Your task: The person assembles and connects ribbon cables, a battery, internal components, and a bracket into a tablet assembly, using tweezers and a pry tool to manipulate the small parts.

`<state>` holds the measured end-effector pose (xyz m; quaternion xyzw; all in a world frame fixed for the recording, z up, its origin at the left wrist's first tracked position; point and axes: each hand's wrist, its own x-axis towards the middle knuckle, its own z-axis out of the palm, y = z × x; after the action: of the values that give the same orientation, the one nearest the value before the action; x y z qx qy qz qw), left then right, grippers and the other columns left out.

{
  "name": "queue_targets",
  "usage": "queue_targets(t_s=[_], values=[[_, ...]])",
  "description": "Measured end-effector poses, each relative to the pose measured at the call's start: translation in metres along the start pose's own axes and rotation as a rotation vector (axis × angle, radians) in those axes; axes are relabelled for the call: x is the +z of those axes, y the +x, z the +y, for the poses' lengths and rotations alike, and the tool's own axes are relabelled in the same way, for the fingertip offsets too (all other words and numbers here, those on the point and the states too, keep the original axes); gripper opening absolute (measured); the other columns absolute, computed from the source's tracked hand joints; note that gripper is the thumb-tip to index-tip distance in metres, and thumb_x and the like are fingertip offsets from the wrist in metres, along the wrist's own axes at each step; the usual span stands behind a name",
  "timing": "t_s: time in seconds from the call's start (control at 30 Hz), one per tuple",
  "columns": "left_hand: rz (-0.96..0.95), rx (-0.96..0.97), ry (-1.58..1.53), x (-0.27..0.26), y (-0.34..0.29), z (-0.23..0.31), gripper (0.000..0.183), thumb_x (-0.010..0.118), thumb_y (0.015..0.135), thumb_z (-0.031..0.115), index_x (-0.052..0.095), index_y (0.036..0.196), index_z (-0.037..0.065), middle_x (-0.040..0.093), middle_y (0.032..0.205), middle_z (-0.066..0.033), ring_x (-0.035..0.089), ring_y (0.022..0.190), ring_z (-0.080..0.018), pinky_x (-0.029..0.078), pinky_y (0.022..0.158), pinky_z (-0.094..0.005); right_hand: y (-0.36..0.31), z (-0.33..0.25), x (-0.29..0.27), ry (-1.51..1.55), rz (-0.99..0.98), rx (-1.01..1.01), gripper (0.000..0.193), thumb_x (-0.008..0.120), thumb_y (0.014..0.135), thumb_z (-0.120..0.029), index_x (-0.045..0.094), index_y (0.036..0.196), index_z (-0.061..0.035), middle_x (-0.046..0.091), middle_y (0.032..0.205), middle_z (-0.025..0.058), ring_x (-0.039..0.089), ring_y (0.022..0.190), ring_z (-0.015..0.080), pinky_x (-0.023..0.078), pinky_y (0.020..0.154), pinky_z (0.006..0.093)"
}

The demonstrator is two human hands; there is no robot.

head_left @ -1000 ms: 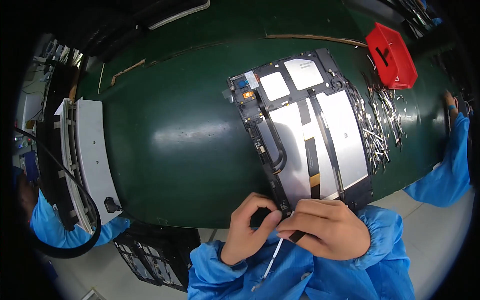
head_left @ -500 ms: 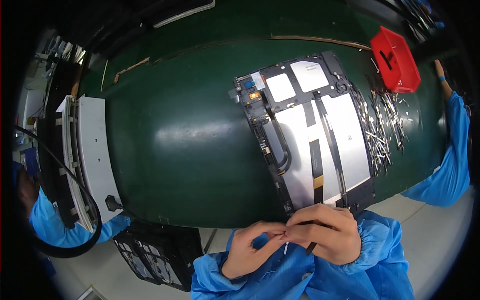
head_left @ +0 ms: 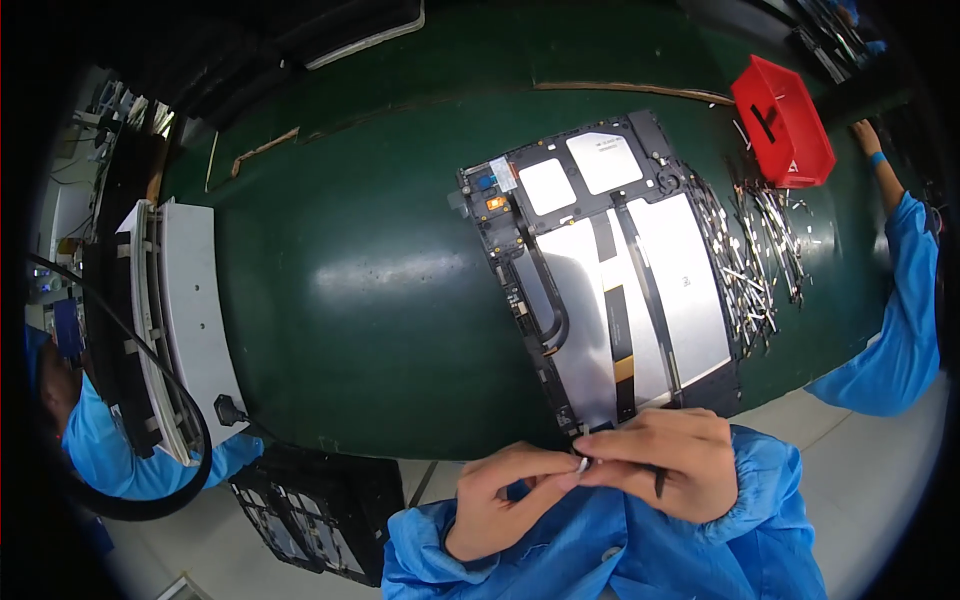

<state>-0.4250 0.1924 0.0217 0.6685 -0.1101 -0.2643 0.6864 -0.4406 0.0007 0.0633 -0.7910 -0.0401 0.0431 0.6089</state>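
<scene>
Just off the near edge of the table, my left hand [head_left: 508, 498] pinches a small white strip [head_left: 582, 465] between thumb and forefinger. My right hand [head_left: 672, 462] meets it there, its fingertips closed at the strip's other side. A slim dark piece [head_left: 659, 484] pokes out between my right fingers; its kind is hard to make out. Right beyond both hands lies a flat device panel [head_left: 590, 300], with a black frame, silver plates and dark ribbon cables. Its near edge is partly covered by my right hand.
Right of the panel are many thin strips [head_left: 750, 270] in a loose pile, with a red bin [head_left: 790, 125] behind. White panels [head_left: 200, 310] and a black cable with a plug [head_left: 229, 408] are at left. Black panels [head_left: 320, 520] stand below the table. Other people's blue sleeves [head_left: 885, 330] show at both sides.
My right hand has moved slightly right, and its fingers have straightened. The white strip, which pointed downward, now shows between the fingertips. The panel appears slightly further left in the view.
</scene>
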Motion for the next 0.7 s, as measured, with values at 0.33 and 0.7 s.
queue_targets(t_s=[0.33,0.7], values=[[0.228,0.460,0.446,0.011,0.019,0.015,0.028,0.071,0.070,0.001,0.067,0.097,0.005,0.068,0.096,-0.0085,0.060,0.094,-0.0214,0.046,0.073,-0.0286,-0.009,0.008,-0.010,-0.049,0.021,-0.264,0.028,0.063,0.070,-0.004,0.067,0.098,-0.0031,0.059,0.083,0.0077,0.061,0.064,0.0200,0.051,0.056,0.0298],[0.108,0.653,0.586,0.009,0.035,0.020,0.022,0.076,0.066,0.004,0.066,0.086,0.008,0.071,0.084,-0.0028,0.065,0.085,-0.0185,0.047,0.070,-0.0283,0.016,0.047,-0.203,-0.663,1.012,-0.091,0.026,0.065,0.086,-0.014,0.065,0.105,0.0029,0.067,0.091,0.0071,0.059,0.082,0.0098,0.045,0.073,0.0203]])
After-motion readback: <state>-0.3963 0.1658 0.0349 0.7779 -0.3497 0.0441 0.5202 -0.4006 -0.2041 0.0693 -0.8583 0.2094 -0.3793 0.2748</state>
